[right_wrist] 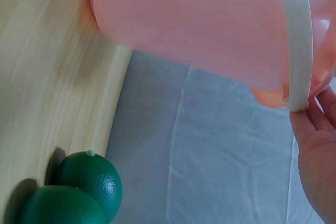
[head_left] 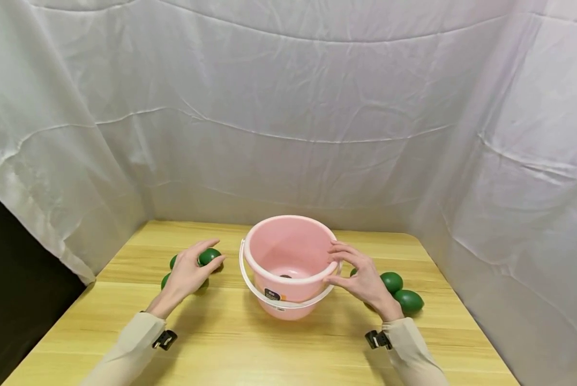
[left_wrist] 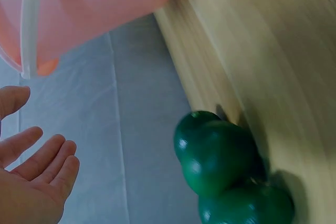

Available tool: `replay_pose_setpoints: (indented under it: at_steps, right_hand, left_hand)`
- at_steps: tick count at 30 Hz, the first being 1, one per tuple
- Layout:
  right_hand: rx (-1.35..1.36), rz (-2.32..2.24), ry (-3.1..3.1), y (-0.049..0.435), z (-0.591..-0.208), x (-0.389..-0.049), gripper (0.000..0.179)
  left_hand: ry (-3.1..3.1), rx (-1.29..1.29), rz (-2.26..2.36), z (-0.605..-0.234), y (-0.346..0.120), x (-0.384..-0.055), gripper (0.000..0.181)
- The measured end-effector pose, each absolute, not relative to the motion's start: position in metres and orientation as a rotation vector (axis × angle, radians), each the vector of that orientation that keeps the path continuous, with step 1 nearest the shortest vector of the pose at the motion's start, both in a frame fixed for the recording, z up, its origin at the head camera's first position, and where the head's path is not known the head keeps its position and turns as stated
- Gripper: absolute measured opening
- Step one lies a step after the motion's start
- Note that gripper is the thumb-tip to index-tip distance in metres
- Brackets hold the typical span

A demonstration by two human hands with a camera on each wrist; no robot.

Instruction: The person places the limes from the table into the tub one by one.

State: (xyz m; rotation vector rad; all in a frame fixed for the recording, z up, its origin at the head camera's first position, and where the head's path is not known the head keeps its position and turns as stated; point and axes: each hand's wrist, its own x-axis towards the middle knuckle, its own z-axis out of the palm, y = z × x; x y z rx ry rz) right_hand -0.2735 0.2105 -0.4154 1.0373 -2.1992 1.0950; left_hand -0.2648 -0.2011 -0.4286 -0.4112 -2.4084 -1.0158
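A pink bucket (head_left: 288, 284) stands upright on the table, its white handle (head_left: 244, 268) lowered round the front. My right hand (head_left: 362, 281) holds the bucket's right rim, fingers over the edge and thumb at the front; in the right wrist view, fingers (right_wrist: 303, 127) meet the handle's end. To the left of the bucket, my left hand (head_left: 189, 271) hovers with fingers spread, holding nothing. Below it lie several glossy green limes (head_left: 209, 256), partly hidden by the hand. The left wrist view shows these limes (left_wrist: 220, 156) apart from the left hand (left_wrist: 37, 182).
More green limes (head_left: 409, 302) lie at the right, beside my right wrist, partly covered by the hand. Grey-white cloth (head_left: 288, 134) hangs behind and along both sides of the wooden table (head_left: 249, 356). A dark gap (head_left: 13, 279) shows at the far left.
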Motion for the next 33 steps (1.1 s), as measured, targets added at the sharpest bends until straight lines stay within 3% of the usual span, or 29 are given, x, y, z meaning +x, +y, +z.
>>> replay_pose_setpoints:
  at_steps: [16, 33]
  right_hand:
    - [1.026, 1.08, -2.232, 0.199, -0.385, -0.246, 0.039]
    - [1.04, 1.073, -2.211, 0.209, -0.41, -0.27, 0.043]
  left_hand:
    - [-2.549, -0.39, -0.986, -0.442, -0.235, -0.258, 0.05]
    - [-2.688, -0.265, -0.868, -0.449, -0.261, -0.255, 0.052]
